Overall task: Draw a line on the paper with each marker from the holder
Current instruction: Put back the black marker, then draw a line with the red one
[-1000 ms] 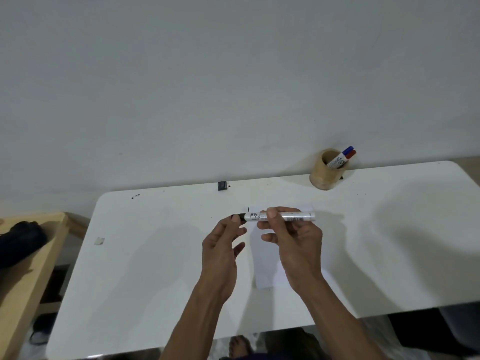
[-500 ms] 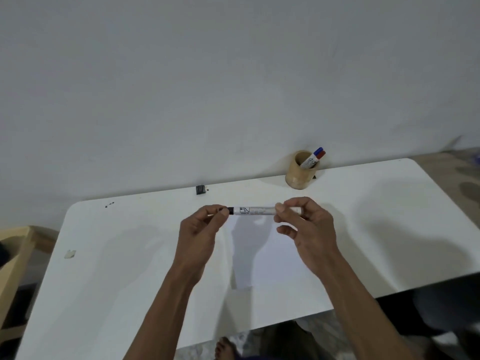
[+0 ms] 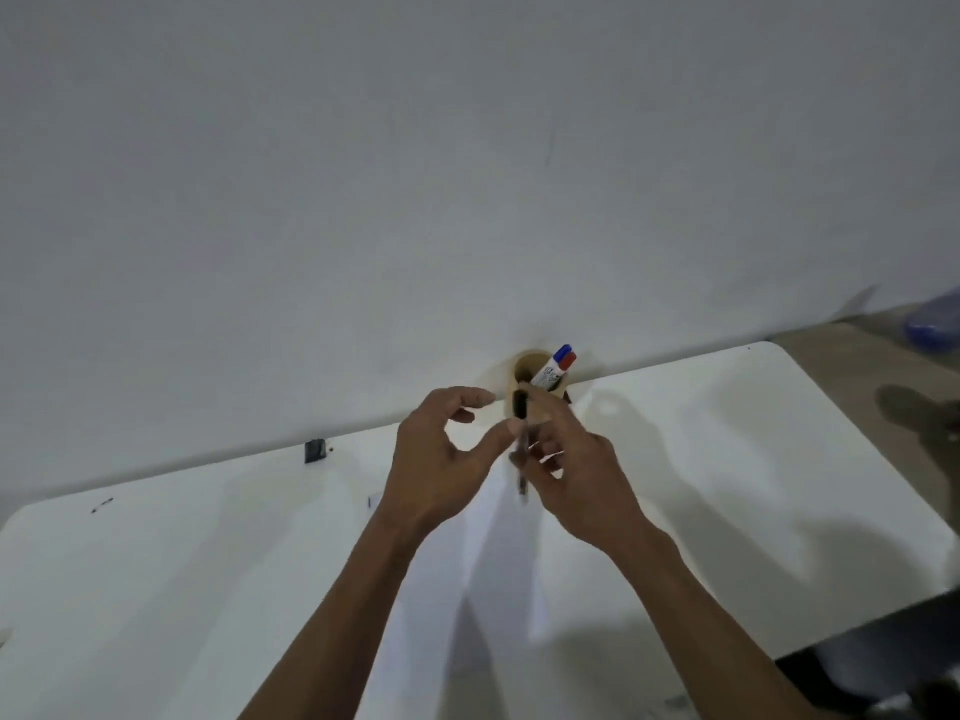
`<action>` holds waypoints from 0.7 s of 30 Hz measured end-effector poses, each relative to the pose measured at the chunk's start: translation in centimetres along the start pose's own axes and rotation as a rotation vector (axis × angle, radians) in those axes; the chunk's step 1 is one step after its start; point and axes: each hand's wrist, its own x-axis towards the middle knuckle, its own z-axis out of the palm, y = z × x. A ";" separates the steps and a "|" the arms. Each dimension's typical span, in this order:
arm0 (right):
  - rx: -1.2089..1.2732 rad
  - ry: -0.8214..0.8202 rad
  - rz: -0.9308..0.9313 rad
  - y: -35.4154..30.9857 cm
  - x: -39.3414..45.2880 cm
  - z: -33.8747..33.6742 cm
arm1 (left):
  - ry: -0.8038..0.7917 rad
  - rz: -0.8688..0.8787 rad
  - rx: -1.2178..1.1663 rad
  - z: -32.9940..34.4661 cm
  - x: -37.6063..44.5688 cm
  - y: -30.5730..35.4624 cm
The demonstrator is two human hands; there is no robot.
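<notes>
A black-capped marker [image 3: 520, 407] stands nearly upright, cap end up, above the far end of the white paper [image 3: 498, 574]. My right hand [image 3: 576, 475] grips its barrel. My left hand [image 3: 441, 459] is beside it with fingers apart; only the thumb tip touches the marker just under the cap. Right behind the marker, the tan round holder [image 3: 540, 407] stands at the table's far edge with a blue-capped marker [image 3: 562, 351] and a red-capped marker [image 3: 569, 361] leaning in it. The motion blurs the marker's lower end.
The white table [image 3: 727, 485] runs along a plain wall. A small dark block [image 3: 315, 451] lies at the far edge to the left, with dark specks [image 3: 102, 505] further left. Floor and a blue object [image 3: 932, 324] show past the table's right end.
The marker has swung from lying level between both hands to standing upright in my right hand. My left fingers have come off its cap end. Both hands moved towards the holder.
</notes>
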 end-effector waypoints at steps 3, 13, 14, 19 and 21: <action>0.081 0.234 0.049 2.4 3.4 -3.3 | 0.021 -0.137 -0.040 3.5 3.0 0.0; 0.124 0.496 0.053 7.4 12.9 -5.5 | 0.014 -0.185 0.102 11.9 8.9 -2.0; 0.113 0.478 0.058 7.9 13.0 -5.2 | 0.018 -0.158 0.100 12.2 9.0 -2.0; 0.117 0.471 0.076 9.8 13.3 -3.8 | 0.046 -0.126 0.088 13.0 9.5 -3.4; 0.109 0.460 0.073 10.4 13.3 -3.3 | 0.059 -0.109 0.093 13.0 9.5 -3.3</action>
